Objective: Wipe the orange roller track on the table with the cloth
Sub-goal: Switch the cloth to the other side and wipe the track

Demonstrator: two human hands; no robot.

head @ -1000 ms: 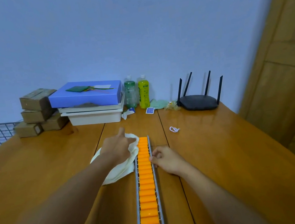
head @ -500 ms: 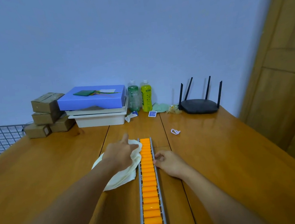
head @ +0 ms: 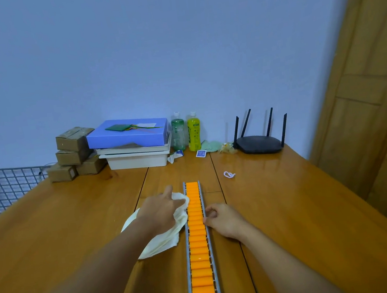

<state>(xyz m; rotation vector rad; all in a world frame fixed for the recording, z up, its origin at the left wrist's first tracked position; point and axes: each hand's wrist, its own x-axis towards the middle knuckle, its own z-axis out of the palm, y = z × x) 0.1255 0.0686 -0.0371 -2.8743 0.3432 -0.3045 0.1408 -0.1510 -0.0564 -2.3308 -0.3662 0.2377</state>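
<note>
Head cam, only view: the orange roller track (head: 198,242) lies on the table (head: 291,207) w/ its long axis running straight away from me, near end out of frame at the bottom, far end stopping short of the bottles (head: 187,132) at the wall. My left hand (head: 158,210) is bunched down on the cloth (head: 159,237), fingers curled into the fabric, index pointing fwd; the cloth sits just left of the track, its top edge touching the left rail and lapping the first rollers near the far end. So the track is directly to the right of my grip, right beside it. My right hand (head: 222,217) is loosely curled, holding nothing, fingertips pressed against the right rail approx opposite the left hand, which I read as bracing. Left hand is the wiping one & nearer the far end. Judgement: next move needs a short shift right to get the cloth fully onto the rollers, then a pull along the axis toward me. Rollers will prob spin under the cloth, so press down.
</note>
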